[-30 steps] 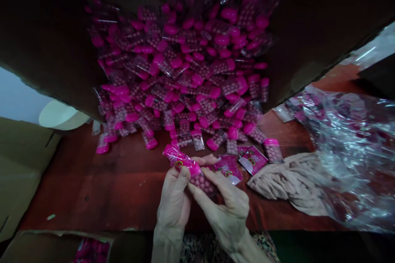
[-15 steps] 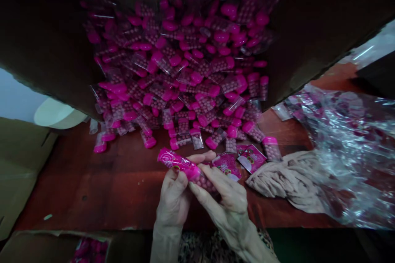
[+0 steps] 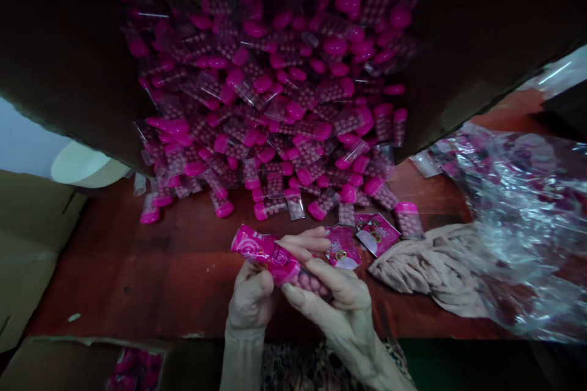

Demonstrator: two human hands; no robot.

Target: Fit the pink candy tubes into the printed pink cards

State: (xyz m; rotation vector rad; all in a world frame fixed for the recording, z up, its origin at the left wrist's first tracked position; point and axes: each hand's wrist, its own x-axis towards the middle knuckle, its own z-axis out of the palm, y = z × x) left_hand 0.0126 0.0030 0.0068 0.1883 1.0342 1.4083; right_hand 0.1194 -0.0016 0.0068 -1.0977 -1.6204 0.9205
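Observation:
Both hands hold one small clear tube of pink candy balls (image 3: 308,283) low in the middle of the view. A pink printed label (image 3: 263,252) is wrapped over its upper left end. My left hand (image 3: 257,290) pinches the label end, fingers closed around it. My right hand (image 3: 337,299) grips the tube's lower right end. Just beyond the hands lie loose pink labels (image 3: 376,234) on the red-brown table (image 3: 151,269).
A tipped cardboard box (image 3: 463,43) spills several pink-capped candy tubes (image 3: 275,116) onto the table. Crumpled clear plastic (image 3: 527,214) and a beige cloth (image 3: 426,269) lie right. Cardboard (image 3: 32,244) and a pale bowl (image 3: 82,165) stand left. A box of pink items (image 3: 132,369) sits bottom left.
The tube and label have tilted and shifted slightly left in my hands. My left fingers have curled tighter round the label end.

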